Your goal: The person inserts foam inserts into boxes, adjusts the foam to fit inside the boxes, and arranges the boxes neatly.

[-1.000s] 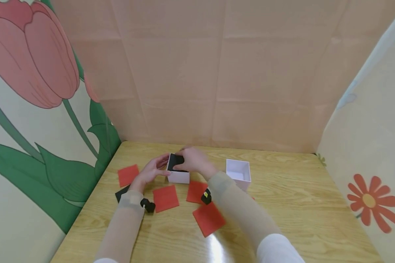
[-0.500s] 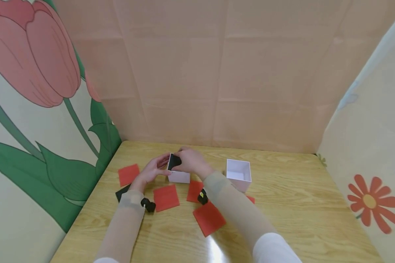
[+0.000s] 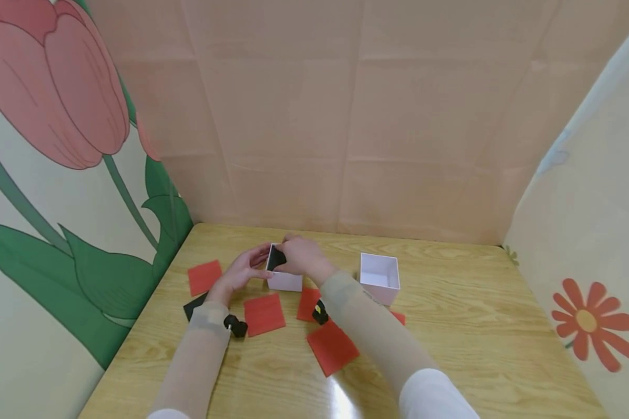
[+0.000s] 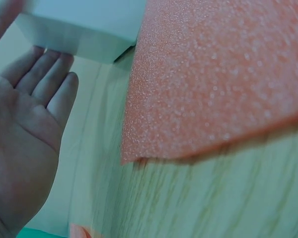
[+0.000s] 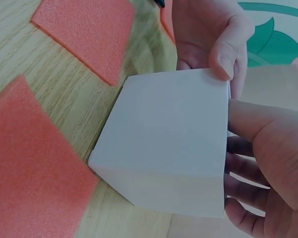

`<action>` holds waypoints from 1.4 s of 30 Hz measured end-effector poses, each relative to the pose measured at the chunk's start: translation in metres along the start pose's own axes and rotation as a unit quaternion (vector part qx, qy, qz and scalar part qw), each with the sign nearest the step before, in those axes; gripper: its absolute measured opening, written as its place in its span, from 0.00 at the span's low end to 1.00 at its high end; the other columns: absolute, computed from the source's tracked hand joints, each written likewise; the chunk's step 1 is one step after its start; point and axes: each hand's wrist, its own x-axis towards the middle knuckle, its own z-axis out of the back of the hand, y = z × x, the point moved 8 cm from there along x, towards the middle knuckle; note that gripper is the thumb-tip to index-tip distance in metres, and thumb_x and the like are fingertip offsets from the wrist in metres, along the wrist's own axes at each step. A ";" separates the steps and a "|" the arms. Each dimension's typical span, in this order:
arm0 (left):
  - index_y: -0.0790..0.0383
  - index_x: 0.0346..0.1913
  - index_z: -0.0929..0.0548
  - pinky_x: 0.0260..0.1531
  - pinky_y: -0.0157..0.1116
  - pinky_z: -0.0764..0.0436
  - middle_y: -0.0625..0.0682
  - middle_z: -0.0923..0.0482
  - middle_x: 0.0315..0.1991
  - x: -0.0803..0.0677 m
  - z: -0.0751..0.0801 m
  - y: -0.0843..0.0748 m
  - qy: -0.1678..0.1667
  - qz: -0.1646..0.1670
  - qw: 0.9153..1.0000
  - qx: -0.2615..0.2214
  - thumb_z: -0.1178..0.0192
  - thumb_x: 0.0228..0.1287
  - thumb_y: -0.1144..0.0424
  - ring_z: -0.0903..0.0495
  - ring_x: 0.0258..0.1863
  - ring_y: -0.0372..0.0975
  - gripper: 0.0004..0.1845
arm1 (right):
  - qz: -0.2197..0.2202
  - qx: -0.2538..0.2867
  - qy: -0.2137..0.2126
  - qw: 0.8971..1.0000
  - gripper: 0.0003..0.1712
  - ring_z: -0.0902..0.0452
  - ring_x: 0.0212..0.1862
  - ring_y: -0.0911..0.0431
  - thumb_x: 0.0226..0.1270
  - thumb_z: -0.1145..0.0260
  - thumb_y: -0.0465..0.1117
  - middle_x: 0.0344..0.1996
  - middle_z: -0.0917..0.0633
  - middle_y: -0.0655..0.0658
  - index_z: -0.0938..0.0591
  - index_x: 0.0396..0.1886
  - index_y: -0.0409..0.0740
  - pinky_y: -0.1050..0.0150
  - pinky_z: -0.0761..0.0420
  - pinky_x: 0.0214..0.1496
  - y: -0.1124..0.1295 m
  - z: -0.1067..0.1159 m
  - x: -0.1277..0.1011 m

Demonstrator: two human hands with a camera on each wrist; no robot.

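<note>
A white box [image 3: 285, 281] stands on the wooden table [image 3: 451, 326]. My left hand [image 3: 238, 273] holds its left corner, thumb on the rim [image 5: 227, 54] and fingers [image 4: 49, 79] flat along the side. My right hand [image 3: 303, 256] reaches over the box's top and pinches a black foam piece [image 3: 276, 258], which sits tilted in the opening. In the right wrist view the box [image 5: 169, 148] fills the middle, with my right fingers [image 5: 248, 171] curled at its right side; the black piece is hidden there.
A second white box [image 3: 380, 276] stands open to the right. Several red foam squares [image 3: 264, 313] [image 3: 332, 348] [image 3: 204, 277] lie around the hands, one close under the left wrist [image 4: 213, 74]. A black square [image 3: 193, 306] lies by my left forearm. Patterned walls enclose the table.
The black foam piece has tipped from lying across the box's top to standing tilted in the opening, with less of it showing. My right hand has drawn slightly left. The left hand has stayed put.
</note>
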 end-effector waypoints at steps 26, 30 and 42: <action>0.66 0.84 0.41 0.79 0.53 0.40 0.63 0.41 0.83 0.001 -0.001 0.001 0.006 -0.017 1.000 -0.002 0.28 0.67 0.73 0.40 0.81 0.57 0.47 | -0.008 -0.017 0.023 1.000 0.34 0.21 0.45 0.55 0.70 0.26 0.63 0.51 0.17 0.49 0.15 0.70 0.55 0.57 0.15 0.51 0.000 -0.004 0.001; 0.67 0.84 0.42 0.78 0.53 0.39 0.64 0.41 0.83 0.002 0.000 0.001 0.004 -0.015 1.000 -0.001 0.28 0.67 0.74 0.40 0.81 0.57 0.47 | -0.011 -0.001 0.011 1.000 0.33 0.20 0.48 0.54 0.70 0.26 0.63 0.53 0.16 0.49 0.15 0.69 0.55 0.56 0.16 0.54 -0.003 -0.006 0.002; 0.68 0.84 0.41 0.78 0.54 0.40 0.65 0.40 0.82 0.002 0.003 0.003 0.001 -0.015 1.000 0.002 0.29 0.67 0.75 0.40 0.81 0.58 0.47 | -0.004 0.144 -0.018 0.989 0.37 0.19 0.61 0.49 0.72 0.25 0.58 0.65 0.17 0.43 0.20 0.75 0.49 0.52 0.20 0.66 -0.016 -0.007 -0.003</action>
